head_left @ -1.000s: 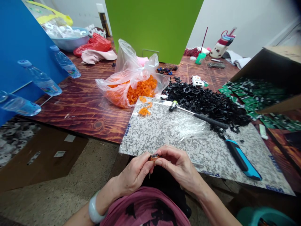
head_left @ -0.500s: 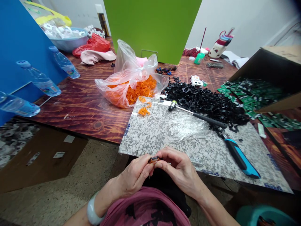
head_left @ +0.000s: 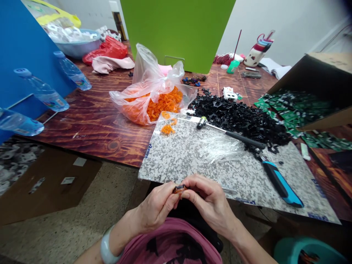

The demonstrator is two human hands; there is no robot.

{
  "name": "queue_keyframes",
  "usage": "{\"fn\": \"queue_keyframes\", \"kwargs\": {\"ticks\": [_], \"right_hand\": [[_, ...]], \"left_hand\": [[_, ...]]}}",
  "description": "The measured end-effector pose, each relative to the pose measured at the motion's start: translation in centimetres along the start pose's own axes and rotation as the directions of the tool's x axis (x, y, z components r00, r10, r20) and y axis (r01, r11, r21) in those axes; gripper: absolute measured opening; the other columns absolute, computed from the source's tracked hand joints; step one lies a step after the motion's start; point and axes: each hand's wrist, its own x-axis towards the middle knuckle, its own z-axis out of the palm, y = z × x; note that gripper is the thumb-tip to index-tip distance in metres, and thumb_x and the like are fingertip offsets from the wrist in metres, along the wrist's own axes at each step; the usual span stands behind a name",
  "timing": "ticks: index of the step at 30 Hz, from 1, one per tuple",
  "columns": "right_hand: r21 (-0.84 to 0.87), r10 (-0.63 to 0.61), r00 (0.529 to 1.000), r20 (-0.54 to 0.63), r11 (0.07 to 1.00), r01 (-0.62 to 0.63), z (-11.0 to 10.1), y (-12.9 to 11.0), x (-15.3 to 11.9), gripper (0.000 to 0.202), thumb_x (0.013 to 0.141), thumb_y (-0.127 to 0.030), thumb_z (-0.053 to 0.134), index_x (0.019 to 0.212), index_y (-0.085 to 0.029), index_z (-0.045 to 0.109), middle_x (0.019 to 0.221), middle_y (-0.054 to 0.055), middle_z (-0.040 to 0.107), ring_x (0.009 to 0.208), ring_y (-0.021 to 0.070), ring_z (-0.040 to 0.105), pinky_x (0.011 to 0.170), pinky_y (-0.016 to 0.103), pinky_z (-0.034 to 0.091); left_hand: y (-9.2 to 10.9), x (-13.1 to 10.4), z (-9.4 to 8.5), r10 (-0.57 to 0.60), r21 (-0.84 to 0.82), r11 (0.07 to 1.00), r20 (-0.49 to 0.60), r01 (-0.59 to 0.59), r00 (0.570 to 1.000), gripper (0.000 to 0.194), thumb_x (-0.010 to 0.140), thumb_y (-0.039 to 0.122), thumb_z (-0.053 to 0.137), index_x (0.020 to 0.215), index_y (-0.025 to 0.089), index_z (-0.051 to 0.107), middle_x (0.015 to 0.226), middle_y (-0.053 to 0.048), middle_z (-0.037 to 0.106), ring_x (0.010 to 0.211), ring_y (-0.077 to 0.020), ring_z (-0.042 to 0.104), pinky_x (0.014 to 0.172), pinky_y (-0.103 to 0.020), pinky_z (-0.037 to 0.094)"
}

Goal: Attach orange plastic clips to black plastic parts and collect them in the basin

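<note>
Between my fingertips is a small orange and black plastic part (head_left: 180, 189), held in front of the near edge of the grey speckled board (head_left: 176, 165). My left hand (head_left: 158, 205) pinches it from the left, and my right hand (head_left: 207, 196) grips its other side; the fingers cover much of it. On the board lie several loose orange plastic pieces (head_left: 167, 129), a small hammer (head_left: 233, 135), a spread of thin clear strips (head_left: 220, 146) and blue-handled pliers (head_left: 283, 185). A heap of black plastic parts (head_left: 236, 113) covers the board's far side.
Behind the board sits a clear bag of orange pieces (head_left: 162, 102). A cardboard box (head_left: 330, 69) spills green circuit boards (head_left: 294, 110) at right. Water bottles (head_left: 41, 91) lean against a blue panel (head_left: 16, 47) at left. A teal bucket (head_left: 288, 249) stands below right.
Hardly anything differs. The fingers have shifted slightly around the orange and black part, which stays in both hands. The view has moved a little.
</note>
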Motion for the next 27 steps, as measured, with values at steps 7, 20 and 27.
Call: {"fn": "queue_keyframes", "kwargs": {"ticks": [7, 20, 27], "right_hand": [[0.03, -0.027, 1.0, 0.0, 0.999, 0.027, 0.1, 0.5, 0.0, 0.01, 0.089, -0.023, 0.056, 0.083, -0.02, 0.063, 0.078, 0.0, 0.062, 0.072, 0.0115, 0.056, 0.068, 0.022, 0.042], [-0.03, -0.098, 0.995, -0.028, 0.995, 0.098, -0.2, 2.3, -0.8, 0.014, 0.085, -0.021, 0.062, 0.099, -0.021, 0.062, 0.098, 0.004, 0.062, 0.087, 0.0146, 0.057, 0.072, 0.023, 0.046], [-0.101, -0.114, 0.992, -0.05, 0.989, 0.109, -0.2, 2.4, -2.4, 0.012, 0.09, -0.025, 0.052, 0.087, -0.017, 0.06, 0.078, 0.004, 0.06, 0.074, 0.014, 0.055, 0.07, 0.025, 0.044]], "left_hand": [[0.2, 0.3, -0.2, 0.026, 0.009, 1.0, -0.012, -0.026, 1.0, 0.032, 0.098, 0.025, 0.022, 0.077, 0.019, 0.045, 0.065, 0.0, 0.048, 0.058, -0.0124, 0.045, 0.056, -0.022, 0.039], [-1.3, 0.3, 0.2, 0.104, 0.153, 0.983, 0.025, -0.106, 0.994, 0.026, 0.098, 0.023, 0.026, 0.096, 0.015, 0.051, 0.076, -0.004, 0.056, 0.07, -0.0153, 0.051, 0.063, -0.023, 0.043], [-0.7, -0.1, 1.8, 0.048, 0.026, 0.998, 0.062, -0.05, 0.997, 0.025, 0.094, 0.018, 0.031, 0.076, 0.019, 0.049, 0.064, 0.001, 0.051, 0.057, -0.0119, 0.049, 0.056, -0.02, 0.042]]}}
